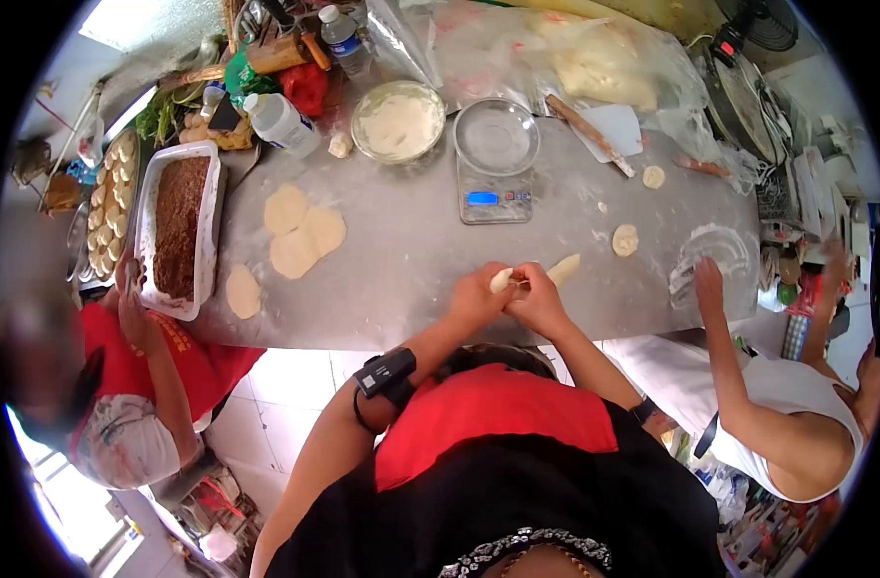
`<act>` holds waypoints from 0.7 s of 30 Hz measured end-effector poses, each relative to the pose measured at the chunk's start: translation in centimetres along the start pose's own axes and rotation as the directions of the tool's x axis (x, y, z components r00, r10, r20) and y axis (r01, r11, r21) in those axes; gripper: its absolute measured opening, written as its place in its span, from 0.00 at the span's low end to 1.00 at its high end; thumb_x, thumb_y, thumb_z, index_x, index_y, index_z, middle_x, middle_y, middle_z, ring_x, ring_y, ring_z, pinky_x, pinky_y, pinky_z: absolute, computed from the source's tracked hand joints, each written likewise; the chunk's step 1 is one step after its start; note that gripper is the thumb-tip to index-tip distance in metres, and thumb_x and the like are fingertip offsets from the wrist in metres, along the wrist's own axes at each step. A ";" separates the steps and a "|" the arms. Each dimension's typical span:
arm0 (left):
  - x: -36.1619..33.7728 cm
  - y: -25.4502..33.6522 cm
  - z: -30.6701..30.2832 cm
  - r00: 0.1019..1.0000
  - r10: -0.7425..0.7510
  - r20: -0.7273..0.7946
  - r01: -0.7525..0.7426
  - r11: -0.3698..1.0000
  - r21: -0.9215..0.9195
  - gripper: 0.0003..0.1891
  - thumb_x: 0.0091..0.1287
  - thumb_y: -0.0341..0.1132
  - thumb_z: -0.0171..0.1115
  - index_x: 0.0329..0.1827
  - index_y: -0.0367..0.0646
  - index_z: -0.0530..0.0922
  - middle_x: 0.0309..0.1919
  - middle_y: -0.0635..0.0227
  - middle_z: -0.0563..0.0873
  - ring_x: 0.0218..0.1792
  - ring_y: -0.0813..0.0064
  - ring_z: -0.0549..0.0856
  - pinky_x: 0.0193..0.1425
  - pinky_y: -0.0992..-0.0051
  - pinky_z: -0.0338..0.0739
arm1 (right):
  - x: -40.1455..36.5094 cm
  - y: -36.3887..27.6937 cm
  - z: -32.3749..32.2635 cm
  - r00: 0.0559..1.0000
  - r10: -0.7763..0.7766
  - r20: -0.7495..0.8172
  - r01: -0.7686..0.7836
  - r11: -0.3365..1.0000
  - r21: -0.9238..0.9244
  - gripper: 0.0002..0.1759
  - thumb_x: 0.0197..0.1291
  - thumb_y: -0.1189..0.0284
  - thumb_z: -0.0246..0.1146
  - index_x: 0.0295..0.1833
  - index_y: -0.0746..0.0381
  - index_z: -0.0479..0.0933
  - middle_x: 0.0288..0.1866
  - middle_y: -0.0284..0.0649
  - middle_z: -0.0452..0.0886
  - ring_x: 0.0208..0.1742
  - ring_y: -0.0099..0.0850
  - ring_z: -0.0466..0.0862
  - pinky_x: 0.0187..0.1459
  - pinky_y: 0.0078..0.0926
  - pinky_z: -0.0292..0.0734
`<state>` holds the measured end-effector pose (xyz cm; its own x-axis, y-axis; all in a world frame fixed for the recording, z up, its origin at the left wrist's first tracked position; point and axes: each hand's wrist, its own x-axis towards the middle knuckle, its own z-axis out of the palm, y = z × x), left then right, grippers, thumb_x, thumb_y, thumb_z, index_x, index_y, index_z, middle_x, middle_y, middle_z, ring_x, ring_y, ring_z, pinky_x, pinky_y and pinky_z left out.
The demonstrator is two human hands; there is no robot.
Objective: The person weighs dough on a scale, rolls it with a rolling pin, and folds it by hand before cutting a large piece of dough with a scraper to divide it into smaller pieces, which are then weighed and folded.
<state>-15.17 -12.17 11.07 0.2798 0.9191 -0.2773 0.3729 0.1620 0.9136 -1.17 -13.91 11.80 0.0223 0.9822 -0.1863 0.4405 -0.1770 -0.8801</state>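
Near the front edge of the metal table, my left hand (pixel 478 297) is closed around a small piece of dough (pixel 501 280). My right hand (pixel 537 300) meets it there, fingers pressed together; what they pinch is too small to make out. A longer strip of dough (pixel 563 270) lies just beyond my right hand. Farther back stands a digital scale (pixel 496 199) with a round clear dish (pixel 496 137) on top. Flattened dough rounds (pixel 306 241) lie to the left, and small dough pieces (pixel 625 240) to the right.
A white tray of brown filling (pixel 214 226) stands at the left beside a person in red (pixel 122 376). A bowl of flour (pixel 399 121), bottles (pixel 282 123) and a rolling pin (pixel 590 135) are at the back. Another person's hand (pixel 709 284) reaches a floury plate at the right.
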 end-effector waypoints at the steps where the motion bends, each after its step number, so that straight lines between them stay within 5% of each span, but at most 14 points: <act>1: -0.3 0.4 0.1 0.994 0.098 -0.045 -0.089 0.983 0.159 0.14 0.56 0.36 0.65 0.45 0.45 0.79 0.38 0.60 0.84 0.35 0.60 0.85 0.38 0.66 0.79 | 0.0 0.9 0.0 0.994 -0.092 0.052 0.092 0.996 -0.006 0.13 0.38 0.71 0.70 0.32 0.62 0.77 0.36 0.41 0.78 0.39 0.38 0.79 0.41 0.33 0.75; 3: -0.6 1.8 0.3 0.958 0.287 0.006 -0.282 0.936 0.209 0.14 0.55 0.35 0.65 0.45 0.46 0.79 0.38 0.57 0.83 0.37 0.54 0.83 0.39 0.65 0.78 | 0.3 2.0 -0.4 0.951 -0.273 0.146 0.276 0.961 -0.005 0.12 0.41 0.71 0.69 0.33 0.63 0.77 0.36 0.41 0.80 0.38 0.34 0.80 0.40 0.31 0.75; 4: -0.7 2.3 0.4 0.925 0.378 0.036 -0.376 0.898 0.227 0.14 0.54 0.34 0.65 0.44 0.46 0.79 0.38 0.56 0.83 0.37 0.52 0.82 0.39 0.64 0.78 | 0.2 2.0 -0.7 0.960 -0.167 0.224 0.160 0.986 0.048 0.12 0.43 0.71 0.68 0.34 0.64 0.78 0.35 0.41 0.81 0.37 0.32 0.80 0.40 0.30 0.74; 7: 1.2 1.3 -0.1 0.928 0.347 -0.137 -0.298 0.911 0.285 0.15 0.54 0.37 0.65 0.45 0.48 0.79 0.37 0.58 0.83 0.38 0.52 0.82 0.41 0.61 0.77 | -0.3 0.1 -3.0 0.874 0.020 0.486 -0.125 0.975 0.184 0.11 0.46 0.70 0.65 0.34 0.65 0.78 0.31 0.39 0.81 0.33 0.26 0.79 0.38 0.27 0.73; 9: 3.3 0.0 -1.9 0.933 0.059 -0.354 0.088 0.919 0.385 0.16 0.55 0.41 0.65 0.45 0.47 0.79 0.39 0.57 0.83 0.41 0.54 0.82 0.46 0.62 0.76 | -0.8 -2.2 -7.4 0.754 -0.010 0.657 -0.231 0.932 0.280 0.10 0.48 0.70 0.64 0.33 0.66 0.78 0.28 0.38 0.81 0.31 0.24 0.78 0.36 0.25 0.72; 12: 3.3 -1.1 -7.3 0.923 0.059 -0.379 0.110 0.906 0.408 0.21 0.57 0.45 0.64 0.51 0.45 0.77 0.44 0.56 0.83 0.49 0.57 0.80 0.52 0.64 0.74 | -0.7 -4.2 -12.5 0.932 0.025 0.360 -0.169 0.913 0.372 0.05 0.47 0.73 0.60 0.25 0.64 0.75 0.24 0.35 0.77 0.28 0.23 0.75 0.32 0.22 0.68; 15: 4.7 -5.2 -9.6 0.904 0.363 -0.226 -0.200 0.826 0.527 0.25 0.58 0.47 0.65 0.56 0.46 0.75 0.49 0.55 0.80 0.50 0.58 0.80 0.51 0.66 0.75 | 0.9 -4.4 -14.5 0.990 0.109 0.094 -0.144 0.776 0.614 0.05 0.45 0.76 0.56 0.21 0.60 0.69 0.20 0.33 0.71 0.23 0.21 0.68 0.29 0.20 0.63; 18: 5.9 -4.6 -13.2 0.940 -0.087 -0.330 0.117 0.991 0.070 0.29 0.58 0.45 0.65 0.62 0.45 0.71 0.55 0.53 0.77 0.52 0.59 0.79 0.55 0.68 0.74 | 2.6 -5.4 -14.4 0.978 0.165 -0.126 -0.079 0.857 0.509 0.03 0.45 0.76 0.56 0.23 0.60 0.69 0.20 0.34 0.70 0.22 0.21 0.67 0.28 0.21 0.61; 21: 8.4 -5.5 -17.7 0.775 -0.184 -0.605 0.108 0.981 -0.160 0.33 0.57 0.41 0.67 0.64 0.39 0.67 0.57 0.52 0.74 0.53 0.59 0.79 0.56 0.67 0.73 | 4.1 -3.3 -12.6 0.943 0.284 -0.176 -0.228 0.931 0.284 0.03 0.53 0.75 0.57 0.28 0.60 0.71 0.21 0.31 0.72 0.23 0.19 0.71 0.26 0.19 0.64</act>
<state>-30.55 1.03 9.01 -0.3864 0.8997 -0.2030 0.2541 0.3154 0.9143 8.77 -8.56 19.42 0.3038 0.8864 -0.3492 0.1502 -0.4065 -0.9012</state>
